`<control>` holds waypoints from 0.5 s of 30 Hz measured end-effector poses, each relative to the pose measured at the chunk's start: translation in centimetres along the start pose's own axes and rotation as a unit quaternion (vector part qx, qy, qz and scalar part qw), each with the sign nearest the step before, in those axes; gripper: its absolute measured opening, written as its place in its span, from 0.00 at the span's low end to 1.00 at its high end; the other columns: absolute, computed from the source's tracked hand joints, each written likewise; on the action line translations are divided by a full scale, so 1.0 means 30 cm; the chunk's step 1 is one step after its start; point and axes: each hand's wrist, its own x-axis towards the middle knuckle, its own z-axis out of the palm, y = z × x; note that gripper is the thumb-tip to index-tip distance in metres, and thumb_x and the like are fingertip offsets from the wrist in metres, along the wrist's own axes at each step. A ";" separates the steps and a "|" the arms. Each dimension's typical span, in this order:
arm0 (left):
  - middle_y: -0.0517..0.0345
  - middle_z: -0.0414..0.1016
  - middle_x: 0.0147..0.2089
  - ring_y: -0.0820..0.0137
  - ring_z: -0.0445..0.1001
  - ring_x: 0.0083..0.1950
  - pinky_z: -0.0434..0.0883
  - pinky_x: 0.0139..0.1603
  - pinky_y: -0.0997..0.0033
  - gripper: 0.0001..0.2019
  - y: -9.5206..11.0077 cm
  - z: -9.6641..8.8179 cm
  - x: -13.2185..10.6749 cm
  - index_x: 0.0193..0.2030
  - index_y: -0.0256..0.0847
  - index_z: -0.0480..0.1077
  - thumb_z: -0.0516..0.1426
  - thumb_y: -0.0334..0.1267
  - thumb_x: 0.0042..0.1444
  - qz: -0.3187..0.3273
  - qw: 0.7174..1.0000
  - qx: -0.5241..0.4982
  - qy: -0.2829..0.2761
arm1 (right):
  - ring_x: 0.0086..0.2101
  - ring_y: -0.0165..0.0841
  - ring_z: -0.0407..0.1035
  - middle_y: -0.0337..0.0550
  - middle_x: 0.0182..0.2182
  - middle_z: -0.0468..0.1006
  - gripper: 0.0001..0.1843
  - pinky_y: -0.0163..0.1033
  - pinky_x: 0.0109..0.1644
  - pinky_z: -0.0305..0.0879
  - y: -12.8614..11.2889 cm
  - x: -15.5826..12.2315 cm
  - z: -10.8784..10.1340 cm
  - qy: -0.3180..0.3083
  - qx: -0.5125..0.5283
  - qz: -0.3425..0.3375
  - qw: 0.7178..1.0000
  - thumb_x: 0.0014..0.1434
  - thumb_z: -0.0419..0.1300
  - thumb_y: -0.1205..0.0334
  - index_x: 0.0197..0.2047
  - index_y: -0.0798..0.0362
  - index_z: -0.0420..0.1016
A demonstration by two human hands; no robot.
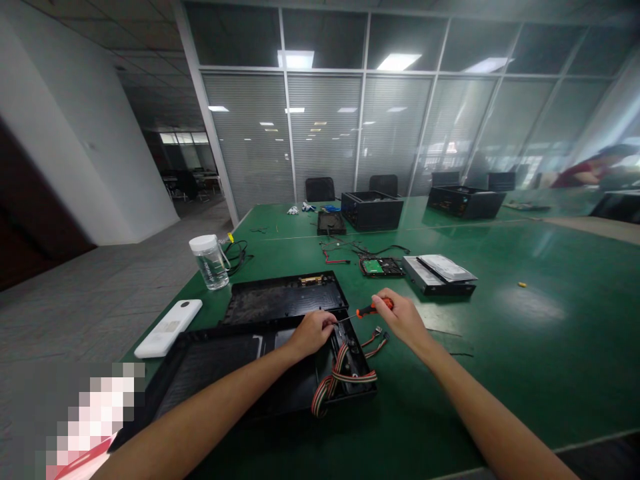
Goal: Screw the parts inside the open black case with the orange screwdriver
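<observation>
My right hand (403, 321) is closed round the orange and black handle of a screwdriver (373, 309). Its shaft points left toward my left hand (311, 332). That hand is pinched at the shaft's tip, at the far right edge of an open black computer case (210, 373) lying flat in front of me. A bundle of red, white and black wires (340, 377) hangs out of the case's right side. A loose black side panel (285, 297) lies just behind the case.
A clear lidded jar (210, 261) and a white box-shaped device (169, 327) sit at the left of the green table (525, 333). A green circuit board (381, 267), a grey drive (439, 275) and more black cases (373, 210) lie farther back. A person sits far right.
</observation>
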 end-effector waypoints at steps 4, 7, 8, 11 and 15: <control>0.58 0.73 0.31 0.71 0.69 0.33 0.65 0.36 0.74 0.08 -0.003 0.004 -0.001 0.34 0.37 0.72 0.53 0.28 0.51 0.006 1.000 0.003 0.001 | 0.27 0.38 0.68 0.48 0.20 0.72 0.30 0.38 0.32 0.54 -0.120 0.069 -0.076 -0.063 -0.200 0.001 0.978 0.57 0.43 0.38 0.23 0.54 0.70; 0.58 0.73 0.31 0.71 0.69 0.33 0.65 0.36 0.73 0.07 -0.004 0.007 -0.002 0.34 0.37 0.72 0.54 0.28 0.50 0.004 1.000 0.011 0.007 | 0.30 0.39 0.70 0.50 0.26 0.76 0.27 0.38 0.34 0.56 -0.186 0.140 -0.111 -0.130 -0.198 -0.047 0.970 0.60 0.43 0.42 0.35 0.55 0.73; 0.58 0.73 0.31 0.71 0.69 0.33 0.65 0.36 0.73 0.06 -0.004 0.007 -0.002 0.34 0.37 0.72 0.54 0.29 0.50 0.002 1.000 0.013 0.007 | 0.31 0.38 0.70 0.48 0.28 0.77 0.24 0.37 0.35 0.56 -0.200 0.163 -0.115 -0.157 -0.176 -0.076 0.969 0.61 0.43 0.45 0.40 0.54 0.72; 0.58 0.73 0.31 0.70 0.70 0.32 0.65 0.37 0.73 0.07 -0.004 0.007 -0.003 0.34 0.37 0.72 0.55 0.28 0.50 -0.001 1.000 0.015 0.008 | 0.32 0.38 0.71 0.48 0.29 0.77 0.24 0.38 0.36 0.57 -0.226 0.213 -0.110 -0.188 -0.166 -0.110 0.962 0.62 0.43 0.46 0.37 0.52 0.73; 0.58 0.73 0.30 0.70 0.69 0.32 0.65 0.37 0.73 0.07 -0.006 0.005 -0.005 0.34 0.37 0.72 0.54 0.28 0.50 0.001 1.000 0.015 0.014 | 0.31 0.39 0.71 0.50 0.27 0.77 0.26 0.39 0.36 0.57 -0.253 0.221 -0.099 -0.166 -0.201 -0.103 0.960 0.61 0.43 0.43 0.35 0.54 0.72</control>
